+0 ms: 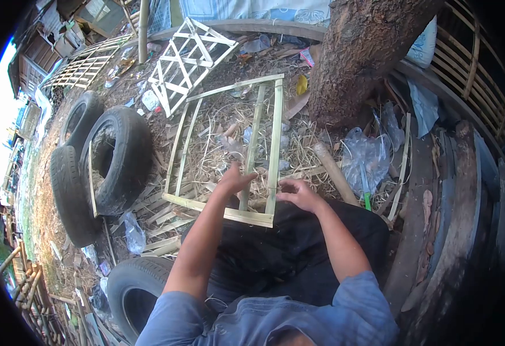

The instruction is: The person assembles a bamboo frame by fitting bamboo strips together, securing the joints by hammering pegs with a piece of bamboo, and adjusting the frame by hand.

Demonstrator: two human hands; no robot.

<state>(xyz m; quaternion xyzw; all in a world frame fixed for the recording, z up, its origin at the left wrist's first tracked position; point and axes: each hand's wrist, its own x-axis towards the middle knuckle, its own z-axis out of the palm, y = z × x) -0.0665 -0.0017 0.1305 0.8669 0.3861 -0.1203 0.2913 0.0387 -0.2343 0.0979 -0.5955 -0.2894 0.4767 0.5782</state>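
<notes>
A flat frame of split bamboo strips (276, 132) leans over my lap, its near corner by my knees. My left hand (235, 180) is inside the frame beside the inner upright strip (254, 138), fingers apart and holding nothing that I can see. Just outside the right edge strip is my right hand (301, 196), its fingers curved and apart near that strip. Whether its fingertips touch the strip is unclear.
A tree trunk (350, 63) rises ahead. Old tires (126, 153) lie at the left. A white lattice frame (189, 60) rests further off. A green-handled knife (366, 196), a bamboo pole (334, 170) and plastic bags (365, 153) lie at the right; shavings cover the ground.
</notes>
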